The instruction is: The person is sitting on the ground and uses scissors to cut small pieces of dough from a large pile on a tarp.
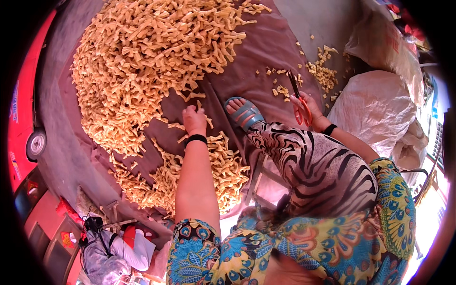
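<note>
My left hand (195,120), with a black band on the wrist, is low over the dark red sheet (256,60). Its fingertips pinch a short pale-yellow stick piece (198,103). More such pieces lie around it, between the large heap (149,53) and a smaller pile (224,171). My right hand (309,107) grips scissors (302,111) with orange-red handles, near my knee. Their dark blades point away from me, looking nearly closed. Small cut yellow cubes (323,76) are scattered beyond and to the right of the scissors.
My sandalled foot (245,113) rests on the sheet between both hands. White woven sacks (374,107) stand at the right. A red vehicle (25,99) is at the far left. Another person (110,249) sits at the lower left. Part of a wooden stool (263,174) shows beneath me.
</note>
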### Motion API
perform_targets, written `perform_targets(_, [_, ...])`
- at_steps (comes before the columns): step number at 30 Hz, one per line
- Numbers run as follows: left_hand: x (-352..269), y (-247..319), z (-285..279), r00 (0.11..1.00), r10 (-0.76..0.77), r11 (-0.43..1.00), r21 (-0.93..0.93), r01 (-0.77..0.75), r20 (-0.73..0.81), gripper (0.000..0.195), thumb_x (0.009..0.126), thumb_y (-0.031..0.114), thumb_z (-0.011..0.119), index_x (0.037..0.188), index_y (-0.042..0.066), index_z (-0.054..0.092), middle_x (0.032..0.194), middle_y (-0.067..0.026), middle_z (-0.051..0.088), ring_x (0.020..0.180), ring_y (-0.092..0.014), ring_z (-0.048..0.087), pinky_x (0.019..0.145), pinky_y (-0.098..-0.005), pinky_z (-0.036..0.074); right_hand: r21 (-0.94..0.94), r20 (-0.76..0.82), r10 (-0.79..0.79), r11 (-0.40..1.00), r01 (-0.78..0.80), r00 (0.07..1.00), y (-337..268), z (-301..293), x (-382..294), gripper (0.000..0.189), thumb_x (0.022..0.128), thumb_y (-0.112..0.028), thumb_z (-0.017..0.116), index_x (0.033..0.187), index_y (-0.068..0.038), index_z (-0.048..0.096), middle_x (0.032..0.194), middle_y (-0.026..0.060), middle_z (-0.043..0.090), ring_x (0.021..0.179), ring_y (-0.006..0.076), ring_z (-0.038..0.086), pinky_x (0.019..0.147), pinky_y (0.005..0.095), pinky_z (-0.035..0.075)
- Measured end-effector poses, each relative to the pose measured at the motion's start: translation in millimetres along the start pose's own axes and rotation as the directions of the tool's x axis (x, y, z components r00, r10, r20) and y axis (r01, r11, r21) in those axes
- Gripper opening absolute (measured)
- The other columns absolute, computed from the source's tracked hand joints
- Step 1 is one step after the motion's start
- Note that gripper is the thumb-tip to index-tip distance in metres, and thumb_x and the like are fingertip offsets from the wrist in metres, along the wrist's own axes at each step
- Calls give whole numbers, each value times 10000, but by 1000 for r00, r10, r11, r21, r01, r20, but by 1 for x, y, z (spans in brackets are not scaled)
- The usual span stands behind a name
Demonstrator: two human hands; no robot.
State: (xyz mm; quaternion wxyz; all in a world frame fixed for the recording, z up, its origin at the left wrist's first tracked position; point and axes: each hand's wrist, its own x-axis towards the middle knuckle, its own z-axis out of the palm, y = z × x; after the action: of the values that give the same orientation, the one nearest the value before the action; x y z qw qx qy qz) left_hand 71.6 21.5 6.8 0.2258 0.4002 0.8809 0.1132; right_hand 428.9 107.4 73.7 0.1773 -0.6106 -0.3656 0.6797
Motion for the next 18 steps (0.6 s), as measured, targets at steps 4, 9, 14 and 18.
perform_targets(4, [-1, 12, -7, 993, -84, 995, 57, 80, 82, 262, 723, 172, 667, 883, 9, 537, 951, -156, 564, 883, -355, 556, 762, -408, 466, 4, 43, 11, 1000, -11, 999, -16, 17, -8, 161, 864, -236, 584, 862, -94, 509, 605, -45, 454, 479, 50, 436, 417, 197, 373])
perform_targets(9, [1, -4, -19, 904, -178, 404, -808, 428, 389, 133, 775, 87, 626, 854, 25, 538, 772, -78, 596, 734, -223, 616, 628, -315, 510, 46, 192, 93, 994, -103, 977, -21, 23, -17, 184, 848, -234, 608, 921, -85, 527, 641, -42, 470, 486, 56, 453, 423, 180, 377])
perform_targets(14, [-23, 56, -46, 814, 202, -369, -727, 579, 545, 169, 788, -25, 557, 954, -57, 554, 916, -174, 613, 869, -266, 604, 824, -360, 498, 126, 390, -3, 991, -51, 921, -17, 35, -7, 241, 846, -155, 609, 1053, -61, 529, 779, -24, 550, 654, 54, 520, 552, 191, 422])
perform_targets(18, [-40, 98, -47, 789, 292, -391, -685, 614, 540, 187, 778, -54, 540, 963, -80, 545, 958, -193, 603, 932, -291, 590, 877, -376, 484, 8, 456, -129, 990, 141, 880, -24, 48, -15, 303, 829, -164, 632, 1075, -21, 527, 923, 5, 557, 860, 80, 500, 729, 224, 433])
